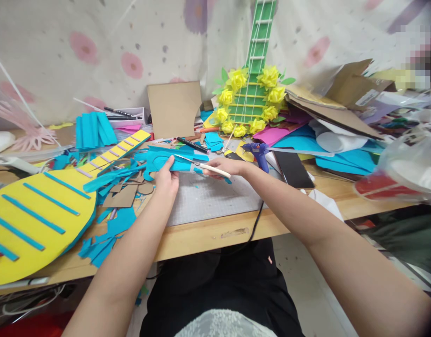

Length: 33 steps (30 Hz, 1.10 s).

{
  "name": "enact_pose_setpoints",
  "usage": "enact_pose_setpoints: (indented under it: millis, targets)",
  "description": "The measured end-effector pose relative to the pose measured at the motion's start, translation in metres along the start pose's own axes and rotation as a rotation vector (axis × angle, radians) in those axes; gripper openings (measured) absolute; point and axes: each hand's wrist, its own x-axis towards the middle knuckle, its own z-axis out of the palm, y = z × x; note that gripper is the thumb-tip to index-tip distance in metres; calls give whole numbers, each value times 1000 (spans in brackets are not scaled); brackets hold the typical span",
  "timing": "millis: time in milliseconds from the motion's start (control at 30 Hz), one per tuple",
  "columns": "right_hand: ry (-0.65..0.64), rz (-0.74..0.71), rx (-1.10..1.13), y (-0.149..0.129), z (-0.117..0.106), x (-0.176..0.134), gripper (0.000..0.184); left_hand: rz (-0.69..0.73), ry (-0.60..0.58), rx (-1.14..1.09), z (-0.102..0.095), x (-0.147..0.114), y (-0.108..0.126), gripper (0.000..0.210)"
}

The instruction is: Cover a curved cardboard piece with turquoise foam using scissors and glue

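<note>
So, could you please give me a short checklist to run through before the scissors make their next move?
1. Blue paper held: ok, the left hand grips it.
2. Scissors in hand: ok, the right hand holds the pale handle.
3. Left thumb well away from the blades: not ok, it looks close to their tips.
4. Glue gun cool: cannot tell; it lies just beyond the right hand.
5. Black cable kept on the table: not ok, it hangs over the front edge.
</note>
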Motion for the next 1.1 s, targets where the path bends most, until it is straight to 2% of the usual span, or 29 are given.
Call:
enact_pose_setpoints:
  millis: [167,400,567,767,967,1100]
  targets:
    - [13,8,16,0,0,1,38,-7,1,-15,-1,2,0,22]
    - [57,-5,-92,4,1,2,42,-39,3,-40,-1,4,-1,21]
    - [50,-36,-159,0,1,2,45,-29,-42,-8,-2,1,-5,17]
    - [69,-24,-135,-3,5,8,47,-13,-69,-10,-3,-1,-11,15]
    - [83,-2,-110,-2,5,7,47,-36,-52,-2,-4,1,-11,21]
    - [77,-2,-95,-3,5,6,47,-38,-84,-8,-4,0,-11,23]
